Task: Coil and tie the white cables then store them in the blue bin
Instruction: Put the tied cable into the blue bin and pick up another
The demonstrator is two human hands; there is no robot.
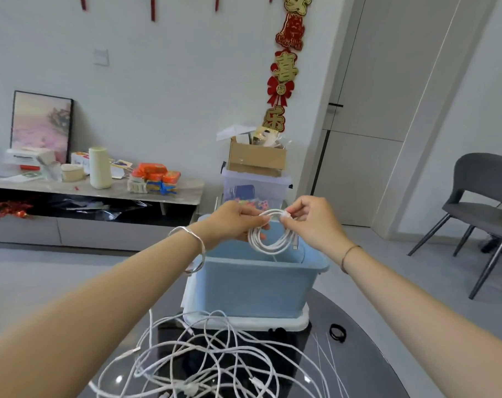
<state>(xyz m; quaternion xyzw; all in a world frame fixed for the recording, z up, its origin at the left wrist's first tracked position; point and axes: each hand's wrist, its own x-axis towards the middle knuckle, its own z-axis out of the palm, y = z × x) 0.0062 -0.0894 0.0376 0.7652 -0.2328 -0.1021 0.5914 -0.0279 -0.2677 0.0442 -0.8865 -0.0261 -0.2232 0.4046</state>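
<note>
Dark glossy table (367, 369) under me, white walls beyond. My left hand (235, 222) has its fingers curled round the upper left of the coiled cable (272, 239). My right hand (310, 222) pinches the top of the same coil between thumb and fingertips, at what may be a tie or a plug; it is too small to tell. So both hands grip the one coil, nearly touching each other.

The coil hangs from my fingers as an upright ring, flat face toward me. The open mouth of the blue bin (252, 285) lies straight below it at 6 o'clock, both hands equally near. I judge that lowering it straight down would store it, though I cannot tell whether the tie is done.

On my side of the bin, against its base, the loose white cables (215, 363) lie tangled and uncoiled. At 4 o'clock from the bin sit a small black ring (337, 332) and thin white ties (327, 357). Past the bin at 12 o'clock a cardboard box (257, 158) rests on a clear storage box (255, 191). A cluttered low cabinet (100, 191) stands at 10 o'clock and a grey chair (482, 196) at 3 o'clock.
</note>
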